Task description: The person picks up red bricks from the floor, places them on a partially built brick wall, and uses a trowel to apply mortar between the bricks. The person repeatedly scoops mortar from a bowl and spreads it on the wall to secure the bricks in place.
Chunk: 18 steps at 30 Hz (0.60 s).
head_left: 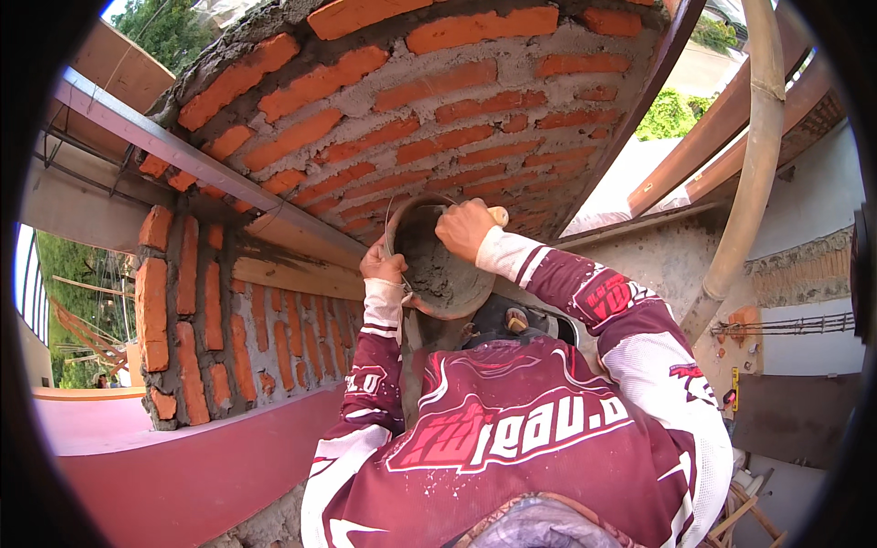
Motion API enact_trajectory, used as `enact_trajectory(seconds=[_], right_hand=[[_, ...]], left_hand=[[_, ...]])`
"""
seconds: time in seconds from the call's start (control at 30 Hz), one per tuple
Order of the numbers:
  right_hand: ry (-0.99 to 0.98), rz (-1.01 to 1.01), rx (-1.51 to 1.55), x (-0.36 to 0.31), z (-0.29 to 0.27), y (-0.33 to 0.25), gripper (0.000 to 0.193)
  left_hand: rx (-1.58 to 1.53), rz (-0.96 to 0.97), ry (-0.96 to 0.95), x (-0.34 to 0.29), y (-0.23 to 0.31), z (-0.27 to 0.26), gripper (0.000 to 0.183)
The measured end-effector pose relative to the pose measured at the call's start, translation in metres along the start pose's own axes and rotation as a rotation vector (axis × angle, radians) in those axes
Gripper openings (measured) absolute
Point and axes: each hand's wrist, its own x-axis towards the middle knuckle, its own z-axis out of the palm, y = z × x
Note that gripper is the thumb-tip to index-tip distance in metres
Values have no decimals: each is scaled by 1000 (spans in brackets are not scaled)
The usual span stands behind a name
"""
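My left hand [384, 263] is closed on the left rim of a round bucket [469, 297], near its thin wire handle. Wet grey mortar [437, 265] lies inside, some of it smeared on the bucket wall. Over the bucket's far right side, my right hand [464, 228] is wrapped round a trowel, whose pale wooden handle end [499, 216] sticks out to the right of the fist. The trowel's blade is hidden by the hand and bucket. Directly beyond the bucket rises a brick wall [438, 87] with rough grey mortar joints.
A straight metal bar [210, 169] slants along the wall's left side, above a lower brick section [189, 320]. A pink ledge [183, 466] runs at the lower left. On the right stand a bamboo pole [754, 173] and a dark upright frame [630, 128]; a yellow level [734, 388] is farther right.
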Motion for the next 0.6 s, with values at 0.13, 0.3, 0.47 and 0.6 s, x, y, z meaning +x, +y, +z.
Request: enact_trajectory(seconds=[0.13,0.3,0.47,0.6], right_hand=[[-89,-412,113,-17,4,-24,18],[-157,-30,22,-4,-4,23,18],[-176,-423,186,-6,-18,-14,19],[-6,-38,130,-19,0,3,19]], left_hand=[[-33,21,98,11,0,2,55],[16,-13,85,5,-8,6,46],[26,52,51,4,-7,18,42],[-26,13,108,4,3,16,45]])
